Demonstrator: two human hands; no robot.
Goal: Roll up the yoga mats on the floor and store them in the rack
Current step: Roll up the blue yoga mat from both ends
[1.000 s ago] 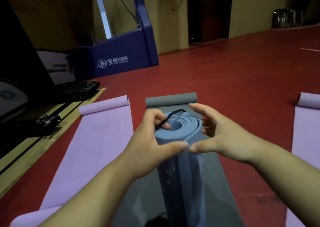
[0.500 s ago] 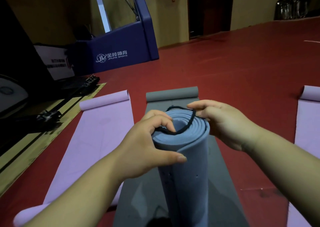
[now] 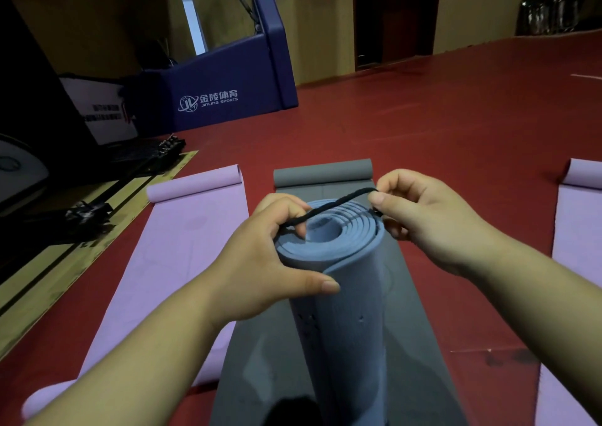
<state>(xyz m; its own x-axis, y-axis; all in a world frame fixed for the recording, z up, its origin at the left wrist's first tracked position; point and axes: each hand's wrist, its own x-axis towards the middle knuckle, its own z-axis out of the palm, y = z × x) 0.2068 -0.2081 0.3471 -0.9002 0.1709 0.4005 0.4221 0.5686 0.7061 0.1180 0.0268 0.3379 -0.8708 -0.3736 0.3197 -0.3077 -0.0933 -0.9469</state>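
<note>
A rolled blue yoga mat (image 3: 342,321) stands on end in front of me, its spiral top facing the camera. My left hand (image 3: 260,262) grips the roll near its top, thumb across the front, and its fingers also pinch one end of a black cord (image 3: 329,205). My right hand (image 3: 420,217) pinches the other end of the cord just past the roll's right rim. The cord is stretched across the top of the roll. A grey mat (image 3: 322,174) lies flat under the roll, its far end curled.
A pink mat (image 3: 182,236) lies flat on the red floor (image 3: 439,126) to the left, another pink mat (image 3: 583,217) at the right edge. A blue padded equipment base (image 3: 221,90) stands at the back left. Dark straps and a wooden strip (image 3: 81,230) run along the left side.
The right hand has moved from the side of the roll to take the cord and pull it rightward. The cord now spans the top taut. The left hand kept its grip.
</note>
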